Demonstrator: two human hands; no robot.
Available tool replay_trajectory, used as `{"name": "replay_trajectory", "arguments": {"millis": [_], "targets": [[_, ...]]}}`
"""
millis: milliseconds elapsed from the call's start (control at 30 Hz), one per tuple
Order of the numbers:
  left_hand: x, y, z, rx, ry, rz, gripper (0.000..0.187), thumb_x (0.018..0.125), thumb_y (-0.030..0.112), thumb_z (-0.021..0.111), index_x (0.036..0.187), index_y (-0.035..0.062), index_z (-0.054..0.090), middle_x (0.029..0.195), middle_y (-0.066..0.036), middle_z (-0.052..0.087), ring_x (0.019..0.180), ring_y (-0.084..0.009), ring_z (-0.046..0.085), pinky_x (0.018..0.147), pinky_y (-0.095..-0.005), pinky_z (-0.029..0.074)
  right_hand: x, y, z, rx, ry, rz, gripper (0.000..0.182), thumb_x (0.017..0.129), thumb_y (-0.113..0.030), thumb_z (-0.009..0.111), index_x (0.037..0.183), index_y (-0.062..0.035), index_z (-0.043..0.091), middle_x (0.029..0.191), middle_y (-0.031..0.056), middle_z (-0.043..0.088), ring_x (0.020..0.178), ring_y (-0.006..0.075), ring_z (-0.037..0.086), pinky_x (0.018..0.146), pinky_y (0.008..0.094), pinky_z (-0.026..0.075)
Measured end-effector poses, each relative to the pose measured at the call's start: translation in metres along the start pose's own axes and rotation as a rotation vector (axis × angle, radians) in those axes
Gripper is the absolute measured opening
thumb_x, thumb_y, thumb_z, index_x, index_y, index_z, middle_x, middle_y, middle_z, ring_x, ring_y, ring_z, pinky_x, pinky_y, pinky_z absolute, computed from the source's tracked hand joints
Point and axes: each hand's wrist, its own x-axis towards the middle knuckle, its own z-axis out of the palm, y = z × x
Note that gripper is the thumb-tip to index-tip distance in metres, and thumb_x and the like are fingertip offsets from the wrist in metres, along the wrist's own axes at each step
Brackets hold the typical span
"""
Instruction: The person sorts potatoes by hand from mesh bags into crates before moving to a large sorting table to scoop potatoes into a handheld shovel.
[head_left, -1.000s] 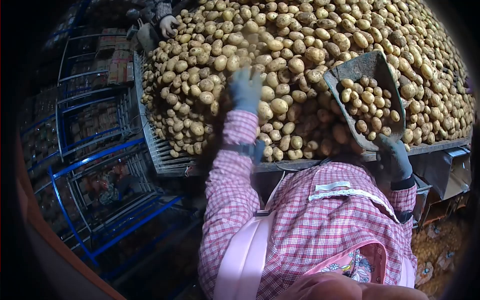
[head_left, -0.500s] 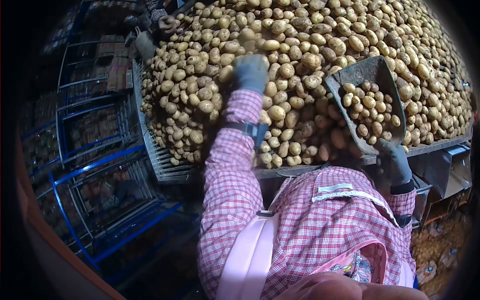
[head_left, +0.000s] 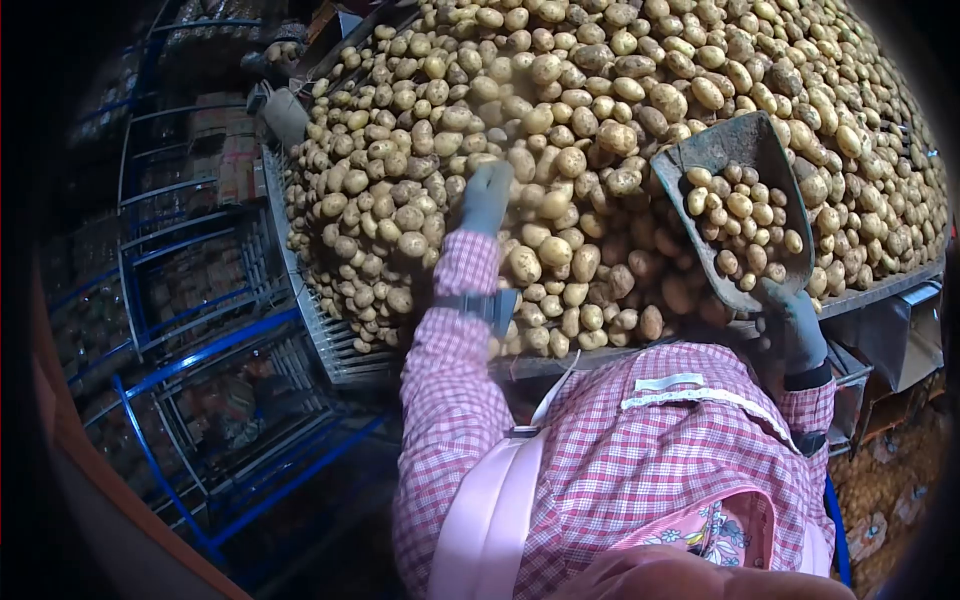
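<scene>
A large heap of potatoes [head_left: 640, 80] covers the slatted bed in front of me. My left hand [head_left: 487, 195], in a grey glove, is at the left-middle part of the heap. Its fingers are together and curled over, so whatever they may hold is hidden. At the right, my right hand [head_left: 795, 318], gloved too, grips the near end of a worn, dark scoop [head_left: 745, 137]. The scoop rests tilted on the heap, with several small potatoes [head_left: 740, 205] in it.
A metal slatted edge [head_left: 300, 285] borders the heap on the left. Blue metal frames [head_left: 215, 340] stand beyond it with stacked goods. At the upper left, another person's hand [head_left: 283, 52] shows. A metal chute or box [head_left: 890, 340] sits below the right edge.
My left hand has drawn back toward me and slightly left, and some potatoes near it have shifted. The right hand and scoop stay nearly still. The other person's hand has moved left, off the heap.
</scene>
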Motion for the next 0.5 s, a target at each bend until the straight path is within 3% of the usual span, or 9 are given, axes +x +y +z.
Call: {"name": "replay_trajectory", "arguments": {"millis": [67, 133, 200, 267, 367, 467, 500], "targets": [[-0.001, -0.042, -0.006, 0.208, -0.181, 0.311, 0.036, 0.100, 0.036, 0.065, 0.121, 0.0079, 0.073, 0.116, -0.014, 0.076, 0.104, -0.0278, 0.070, 0.095, -0.0407, 0.054, 0.006, 0.001, -0.004, 0.007, -0.033, 0.022, 0.025, 0.098, -0.026, 0.069, 0.112, -0.0049, 0.068, 0.075, 0.0019, 0.067, 0.054, 0.0109, 0.059, 0.042, 0.0242, 0.043], [-0.004, -0.037, -0.022, 0.374, -0.289, 0.485, 0.031, 0.100, 0.031, 0.066, 0.120, 0.0086, 0.075, 0.118, -0.013, 0.076, 0.106, -0.0250, 0.070, 0.096, -0.0387, 0.054, 0.007, -0.004, 0.002, 0.051, -0.062, -0.011, 0.025, 0.097, -0.024, 0.069, 0.113, -0.0049, 0.068, 0.078, 0.0024, 0.068, 0.054, 0.0109, 0.059, 0.044, 0.0237, 0.044], [-0.010, -0.007, -0.030, 0.363, -0.236, 0.405, 0.028, 0.099, 0.028, 0.066, 0.117, 0.0090, 0.076, 0.119, -0.012, 0.076, 0.108, -0.0236, 0.071, 0.096, -0.0375, 0.055, 0.001, -0.012, 0.016, 0.070, -0.025, -0.047, 0.024, 0.097, -0.024, 0.069, 0.113, -0.0050, 0.068, 0.078, 0.0018, 0.066, 0.054, 0.0111, 0.059, 0.044, 0.0237, 0.044], [0.004, 0.017, -0.032, 0.199, -0.049, 0.174, 0.026, 0.098, 0.027, 0.066, 0.113, 0.0092, 0.078, 0.119, -0.011, 0.076, 0.109, -0.0232, 0.071, 0.096, -0.0369, 0.055, -0.002, -0.015, 0.023, 0.034, 0.007, -0.043, 0.027, 0.096, -0.026, 0.071, 0.112, -0.0047, 0.067, 0.078, 0.0013, 0.064, 0.054, 0.0117, 0.058, 0.042, 0.0245, 0.043], [0.031, 0.030, -0.014, 0.194, -0.091, 0.180, 0.030, 0.097, 0.033, 0.068, 0.111, 0.0099, 0.079, 0.114, -0.013, 0.077, 0.110, -0.0274, 0.072, 0.099, -0.0392, 0.055, 0.004, -0.012, 0.006, -0.083, -0.021, 0.002, 0.029, 0.095, -0.029, 0.072, 0.111, -0.0043, 0.067, 0.078, 0.0015, 0.064, 0.054, 0.0118, 0.059, 0.041, 0.0252, 0.043], [0.057, 0.031, 0.023, 0.506, -0.057, 0.127, 0.036, 0.094, 0.040, 0.070, 0.111, 0.0102, 0.080, 0.114, -0.014, 0.077, 0.109, -0.0319, 0.072, 0.101, -0.0417, 0.054, 0.004, -0.009, 0.010, -0.086, -0.017, 0.004, 0.031, 0.095, -0.031, 0.073, 0.110, -0.0042, 0.067, 0.076, 0.0015, 0.062, 0.053, 0.0117, 0.058, 0.040, 0.0253, 0.043], [0.044, 0.058, 0.025, 0.557, -0.091, 0.030, 0.044, 0.091, 0.044, 0.071, 0.118, 0.0103, 0.077, 0.126, -0.017, 0.073, 0.115, -0.0347, 0.070, 0.104, -0.0434, 0.053, 0.002, -0.010, 0.015, -0.089, 0.004, 0.008, 0.031, 0.095, -0.031, 0.073, 0.109, -0.0041, 0.067, 0.075, 0.0014, 0.062, 0.053, 0.0116, 0.058, 0.040, 0.0251, 0.042]]}}
